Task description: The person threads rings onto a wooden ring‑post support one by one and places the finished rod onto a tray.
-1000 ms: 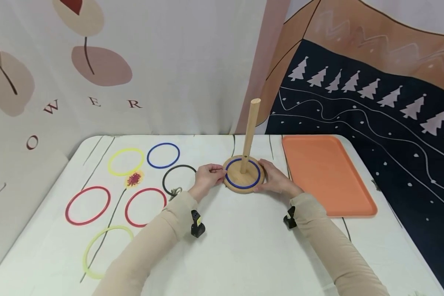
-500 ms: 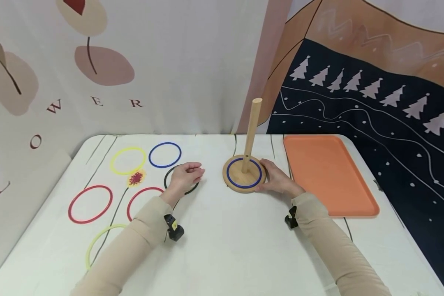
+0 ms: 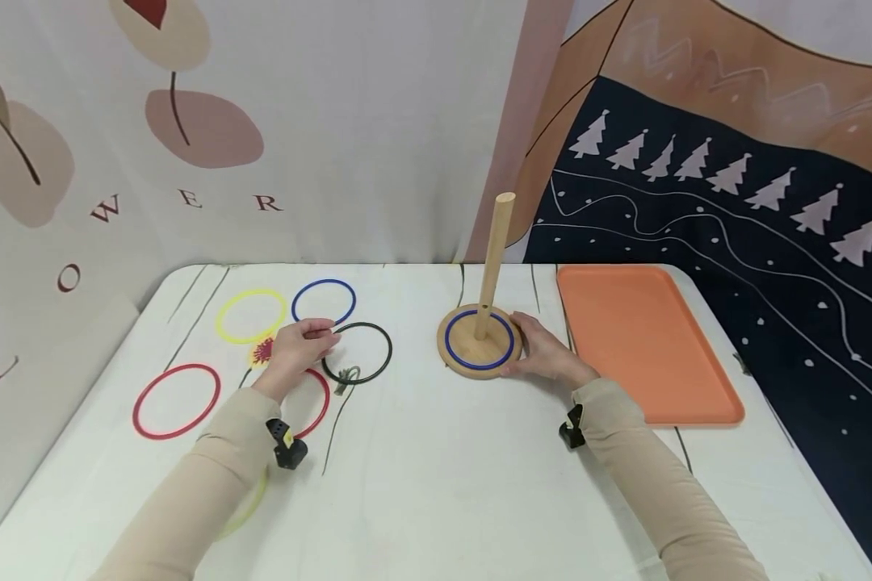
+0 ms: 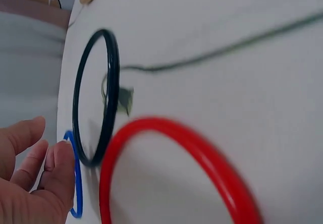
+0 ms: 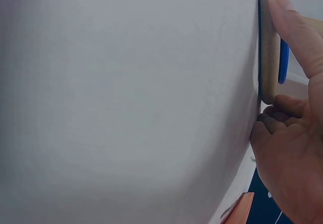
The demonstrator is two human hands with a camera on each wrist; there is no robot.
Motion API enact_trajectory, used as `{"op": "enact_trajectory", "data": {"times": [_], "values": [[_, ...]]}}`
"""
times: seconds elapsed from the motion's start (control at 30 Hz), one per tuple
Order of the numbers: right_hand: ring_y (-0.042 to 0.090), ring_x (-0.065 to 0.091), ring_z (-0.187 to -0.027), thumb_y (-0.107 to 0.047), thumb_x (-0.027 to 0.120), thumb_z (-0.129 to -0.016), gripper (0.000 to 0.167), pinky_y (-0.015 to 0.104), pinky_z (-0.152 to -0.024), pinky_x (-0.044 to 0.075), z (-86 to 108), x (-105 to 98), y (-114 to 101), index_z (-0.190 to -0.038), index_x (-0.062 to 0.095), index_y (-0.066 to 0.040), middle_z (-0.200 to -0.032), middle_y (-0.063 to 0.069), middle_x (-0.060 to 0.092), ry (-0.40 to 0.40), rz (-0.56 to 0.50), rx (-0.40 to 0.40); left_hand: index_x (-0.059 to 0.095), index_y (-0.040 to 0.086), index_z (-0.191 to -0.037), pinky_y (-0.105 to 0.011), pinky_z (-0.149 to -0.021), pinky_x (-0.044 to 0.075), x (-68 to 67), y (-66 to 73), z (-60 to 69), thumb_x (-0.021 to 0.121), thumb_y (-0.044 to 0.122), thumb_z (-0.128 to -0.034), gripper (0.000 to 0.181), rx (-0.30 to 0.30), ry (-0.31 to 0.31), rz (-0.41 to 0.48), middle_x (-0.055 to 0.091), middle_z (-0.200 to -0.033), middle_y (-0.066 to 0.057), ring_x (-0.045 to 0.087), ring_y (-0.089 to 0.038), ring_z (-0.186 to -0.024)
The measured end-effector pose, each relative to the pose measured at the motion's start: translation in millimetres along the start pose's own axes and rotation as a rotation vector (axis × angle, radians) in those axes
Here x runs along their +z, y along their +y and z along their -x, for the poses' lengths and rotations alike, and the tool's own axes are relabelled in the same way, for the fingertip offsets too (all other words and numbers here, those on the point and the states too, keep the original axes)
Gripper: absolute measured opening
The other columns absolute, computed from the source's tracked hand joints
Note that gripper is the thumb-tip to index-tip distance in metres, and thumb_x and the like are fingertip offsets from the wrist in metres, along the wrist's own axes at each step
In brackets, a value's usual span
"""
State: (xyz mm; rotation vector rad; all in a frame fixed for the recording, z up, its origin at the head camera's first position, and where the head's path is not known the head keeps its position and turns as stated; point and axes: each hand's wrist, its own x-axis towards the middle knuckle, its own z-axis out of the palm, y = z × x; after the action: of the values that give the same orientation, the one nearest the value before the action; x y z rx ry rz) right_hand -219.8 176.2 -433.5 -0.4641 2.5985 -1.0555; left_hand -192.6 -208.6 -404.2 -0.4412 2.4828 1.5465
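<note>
My left hand point(image 3: 301, 351) is in the air over the ring group, fingers loosely bent and holding nothing. Near its fingertips lie a black ring point(image 3: 390, 355) and a blue ring point(image 3: 324, 281); a red ring point(image 3: 325, 403) is partly hidden under the hand. The left wrist view shows the fingers apart from the black ring point(image 4: 112, 82). A wooden ring stand point(image 3: 492, 258) stands upright with another blue ring point(image 3: 448, 345) lying flat on its round base, around the post. My right hand point(image 3: 547, 353) grips the base's right edge, thumb against the rim in the right wrist view.
Farther left lie a yellow ring point(image 3: 219, 323) and a second red ring point(image 3: 135, 411). A yellow-green ring point(image 3: 243, 516) is mostly covered by my left sleeve. An orange tray point(image 3: 647, 347) lies on the right of the table. A curtain hangs behind.
My left hand has moved left from beside the stand's base, past the black ring, to above the red ring. My right hand has stayed on the base.
</note>
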Motion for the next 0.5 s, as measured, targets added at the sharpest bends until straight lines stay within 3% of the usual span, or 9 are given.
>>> {"op": "enact_trajectory", "data": {"times": [0.23, 0.5], "values": [[0.036, 0.017, -0.142, -0.025, 0.083, -0.072, 0.105, 0.048, -0.116, 0.015, -0.9, -0.1, -0.5, -0.148, 0.016, 0.002, -0.154, 0.022, 0.015, -0.006, 0.009, 0.042, 0.055, 0.001, -0.126, -0.014, -0.065, 0.048, -11.4, -11.0, -3.5, 0.063, 0.016, -0.0904, 0.04, 0.006, 0.02, -0.116, 0.056, -0.115, -0.013, 0.052, -0.016, -0.087], [0.036, 0.018, -0.142, -0.026, 0.082, -0.072, 0.105, 0.048, -0.117, 0.016, -1.7, 0.7, 0.2, -0.148, 0.015, 0.001, -0.154, 0.021, 0.016, -0.006, 0.024, 0.059, 0.058, -0.003, -0.121, -0.012, -0.062, 0.046, -10.7, -16.5, -9.4, 0.064, 0.01, -0.0887, 0.036, 0.086, 0.023, -0.229, 0.06, -0.112, -0.019, 0.055, -0.018, -0.088]]}}
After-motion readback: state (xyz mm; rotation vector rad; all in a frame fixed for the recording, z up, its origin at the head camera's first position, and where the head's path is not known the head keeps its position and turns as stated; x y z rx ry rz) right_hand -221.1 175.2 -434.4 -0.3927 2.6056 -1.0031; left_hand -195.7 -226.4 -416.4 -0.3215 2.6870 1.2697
